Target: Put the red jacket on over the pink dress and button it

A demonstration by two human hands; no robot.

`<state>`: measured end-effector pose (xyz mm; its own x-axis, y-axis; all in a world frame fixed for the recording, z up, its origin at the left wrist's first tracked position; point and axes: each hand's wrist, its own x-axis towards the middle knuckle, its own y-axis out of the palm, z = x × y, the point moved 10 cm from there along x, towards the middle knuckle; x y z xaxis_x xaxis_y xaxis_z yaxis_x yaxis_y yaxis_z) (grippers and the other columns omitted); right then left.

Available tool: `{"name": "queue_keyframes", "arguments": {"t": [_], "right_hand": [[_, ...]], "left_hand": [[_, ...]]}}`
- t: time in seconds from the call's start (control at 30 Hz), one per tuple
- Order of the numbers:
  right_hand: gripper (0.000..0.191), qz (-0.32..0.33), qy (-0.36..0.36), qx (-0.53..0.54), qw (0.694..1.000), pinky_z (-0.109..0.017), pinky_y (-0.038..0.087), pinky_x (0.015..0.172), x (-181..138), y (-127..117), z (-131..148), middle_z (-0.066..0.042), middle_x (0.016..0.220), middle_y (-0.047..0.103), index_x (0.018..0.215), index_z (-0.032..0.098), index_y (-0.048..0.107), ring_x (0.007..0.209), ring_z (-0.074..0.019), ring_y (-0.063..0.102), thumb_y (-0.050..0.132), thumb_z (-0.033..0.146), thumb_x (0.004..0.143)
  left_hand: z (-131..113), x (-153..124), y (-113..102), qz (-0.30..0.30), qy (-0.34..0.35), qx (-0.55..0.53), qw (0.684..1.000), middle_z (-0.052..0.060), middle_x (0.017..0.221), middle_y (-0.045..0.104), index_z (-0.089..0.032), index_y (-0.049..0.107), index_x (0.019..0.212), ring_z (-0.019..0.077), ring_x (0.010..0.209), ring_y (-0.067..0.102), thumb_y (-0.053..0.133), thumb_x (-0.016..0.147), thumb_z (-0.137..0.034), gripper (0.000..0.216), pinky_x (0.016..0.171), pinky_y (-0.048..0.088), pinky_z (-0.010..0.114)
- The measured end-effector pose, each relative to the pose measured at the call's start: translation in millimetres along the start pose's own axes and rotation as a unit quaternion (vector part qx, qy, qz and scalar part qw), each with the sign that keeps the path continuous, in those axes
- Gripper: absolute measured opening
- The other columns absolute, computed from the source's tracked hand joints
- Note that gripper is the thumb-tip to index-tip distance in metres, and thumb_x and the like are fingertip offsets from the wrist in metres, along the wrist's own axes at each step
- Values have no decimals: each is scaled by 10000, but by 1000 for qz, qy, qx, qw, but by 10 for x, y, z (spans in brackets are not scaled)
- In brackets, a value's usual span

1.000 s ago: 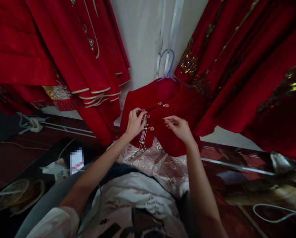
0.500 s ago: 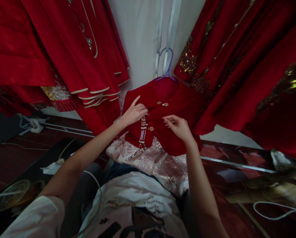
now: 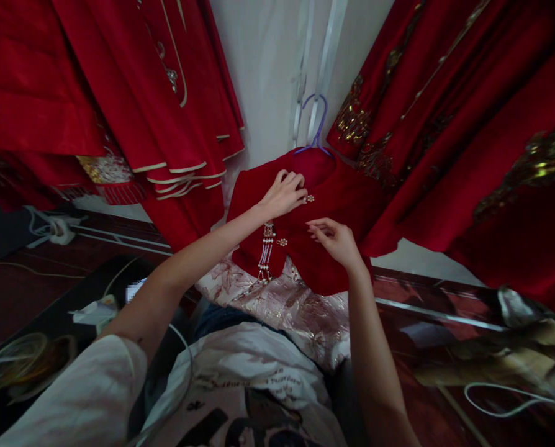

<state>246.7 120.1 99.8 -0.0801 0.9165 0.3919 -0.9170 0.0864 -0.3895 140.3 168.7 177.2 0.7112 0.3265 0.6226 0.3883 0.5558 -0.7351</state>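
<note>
A red jacket (image 3: pixel 254 186) lies spread in front of me on a purple hanger (image 3: pixel 321 127). My left hand (image 3: pixel 284 195) rests on its upper front with bent fingers closed at a jewelled flower clasp (image 3: pixel 310 198). Those fingers cover part of the clasp. Beside the jacket's middle, my right hand (image 3: pixel 336 241) hovers with thumb and fingertips drawn together. Whatever they may pinch is too small to make out. Below my left wrist hangs a beaded tassel (image 3: pixel 266 251), with a second flower clasp (image 3: pixel 282 242) just right of it.
Red garments (image 3: pixel 175 124) hang at the left, and gold-embroidered red garments (image 3: pixel 426 130) at the right. Pale brocade cloth (image 3: pixel 305 310) covers my lap. A dark surface at the left holds a plastic container (image 3: pixel 21 366) and a white cable. A white cord loop (image 3: pixel 496 400) lies lower right.
My left hand has moved up and right, from above the tassel to the upper clasp, and its fingers have curled. The right hand stays almost in place.
</note>
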Motion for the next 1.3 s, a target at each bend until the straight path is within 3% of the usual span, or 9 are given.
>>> {"name": "queue_keyframes", "arguments": {"t": [0.17,0.33,0.5,0.6,0.77,1.0,1.17,1.23,1.3], "right_hand": [[248,3,-1,-3,1000,-317,602,705,4,-21,-31,-57,900,738,994,194,706,750,-172,707,593,360,849],[250,1,-4,-1,1000,-328,598,724,-1,5,-57,-57,905,735,997,192,706,770,-176,702,590,361,855],[270,-130,-57,30,989,-344,575,850,146,-133,174,-77,1091,703,1033,196,685,978,-189,669,595,376,854],[234,-205,-91,67,972,-339,558,884,268,-232,340,-78,1053,705,986,187,670,977,-177,665,597,364,850],[190,-220,-100,76,967,-337,557,856,304,-277,376,-63,981,714,933,191,665,901,-167,672,595,345,845],[190,-224,-94,71,967,-383,546,901,327,-364,305,-59,960,704,912,195,656,906,-177,664,617,359,825],[461,-164,-131,127,969,-399,465,1053,770,-171,508,-80,1234,621,1151,242,592,1179,-201,587,600,564,822],[636,-133,-101,113,979,-432,422,1093,964,5,492,-104,1377,522,1314,240,494,1319,-225,484,497,665,841],[809,-153,-43,46,986,-507,348,1129,1057,91,379,-163,1461,419,1410,186,390,1422,-285,339,442,736,820]], "left_hand": [[188,90,8,-18,-37,-106,994,61,994,689,-226,734,961,214,1001,547,614,881,-359,196,1023,293,480],[185,160,-80,0,-2,-104,995,19,782,708,-246,754,939,182,828,575,602,890,-364,199,1092,220,516],[113,189,-133,-20,12,-33,999,65,789,685,-179,744,901,212,871,571,531,923,-376,290,1075,251,539],[61,191,-67,-8,35,-14,999,72,781,679,-163,737,863,218,885,570,518,927,-357,299,1087,254,549],[-1,111,-44,8,76,-27,997,48,806,695,-196,735,915,222,905,580,537,900,-352,253,1152,149,620],[67,85,-78,-39,37,-22,998,1,749,693,-246,731,969,174,797,599,470,924,-261,265,1195,138,603],[114,66,-93,-48,7,-18,999,13,786,682,-264,704,1058,199,890,594,460,928,-275,277,1183,128,618],[155,25,-121,-48,-37,-16,998,65,936,683,-227,658,1157,249,1020,578,478,912,-280,309,1164,129,639],[237,-51,-175,-55,-104,-18,993,140,1158,624,-181,576,1273,308,1166,520,491,891,-259,399,1154,130,643]]}}
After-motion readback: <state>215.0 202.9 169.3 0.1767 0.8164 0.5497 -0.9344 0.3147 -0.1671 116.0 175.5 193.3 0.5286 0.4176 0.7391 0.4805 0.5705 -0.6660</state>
